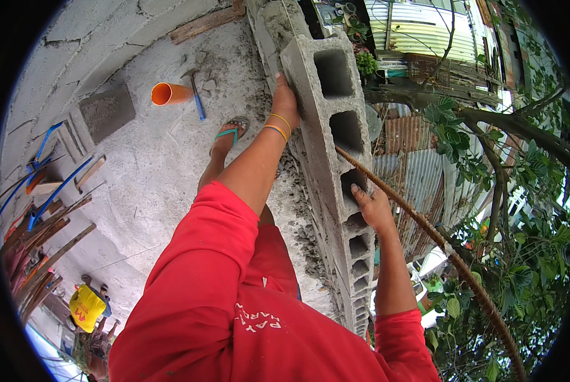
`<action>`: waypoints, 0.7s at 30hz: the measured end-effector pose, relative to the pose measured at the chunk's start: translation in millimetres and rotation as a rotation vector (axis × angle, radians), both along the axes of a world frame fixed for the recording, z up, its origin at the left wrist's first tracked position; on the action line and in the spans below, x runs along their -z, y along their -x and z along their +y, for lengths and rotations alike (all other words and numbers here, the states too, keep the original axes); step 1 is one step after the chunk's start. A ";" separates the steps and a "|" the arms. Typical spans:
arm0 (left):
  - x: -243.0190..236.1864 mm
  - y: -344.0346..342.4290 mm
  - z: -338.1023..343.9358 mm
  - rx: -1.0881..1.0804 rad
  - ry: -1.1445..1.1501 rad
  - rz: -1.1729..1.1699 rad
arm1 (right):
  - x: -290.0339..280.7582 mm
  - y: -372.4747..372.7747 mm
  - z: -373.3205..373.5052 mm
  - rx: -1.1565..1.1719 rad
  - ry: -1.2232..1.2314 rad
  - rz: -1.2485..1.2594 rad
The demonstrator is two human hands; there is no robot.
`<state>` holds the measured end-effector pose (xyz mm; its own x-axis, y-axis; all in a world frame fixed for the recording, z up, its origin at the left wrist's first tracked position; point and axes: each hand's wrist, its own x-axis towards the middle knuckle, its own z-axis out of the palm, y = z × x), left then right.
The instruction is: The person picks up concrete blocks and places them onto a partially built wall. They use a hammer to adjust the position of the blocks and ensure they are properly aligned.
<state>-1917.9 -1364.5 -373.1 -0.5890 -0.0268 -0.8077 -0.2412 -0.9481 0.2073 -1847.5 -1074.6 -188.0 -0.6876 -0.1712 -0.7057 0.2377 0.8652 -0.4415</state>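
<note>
A grey hollow concrete block (337, 104) lies on top of a wall of like blocks, its open cells facing up. My left hand (285, 105), with yellow and orange bands on the wrist, grips the block's left side; its fingers are mostly hidden. On the other side my right hand (374, 208) has its thumb over the edge of a cell and its other fingers out of sight. A rusty steel bar (425, 224) slants out of one cell, passing just above my right hand.
On the concrete floor at left lie an orange pipe piece (172, 94), a blue-handled hammer (197, 99), blue-framed saws (59, 191) and wood strips (49, 258). A person in yellow (89, 307) is farther off. Branches (520, 130) and corrugated sheets (419, 184) stand beyond the wall.
</note>
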 end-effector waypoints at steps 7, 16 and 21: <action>9.6 -85.0 60.9 0.243 0.010 -0.386 | 4.1 0.8 2.3 0.036 0.048 -0.011; 23.4 -106.0 130.6 -0.082 -0.381 -0.177 | -18.1 8.1 -16.8 -0.011 -0.166 -0.008; 18.6 -103.7 130.2 -0.116 -0.368 -0.185 | -22.5 15.1 -22.1 -0.009 -0.216 -0.055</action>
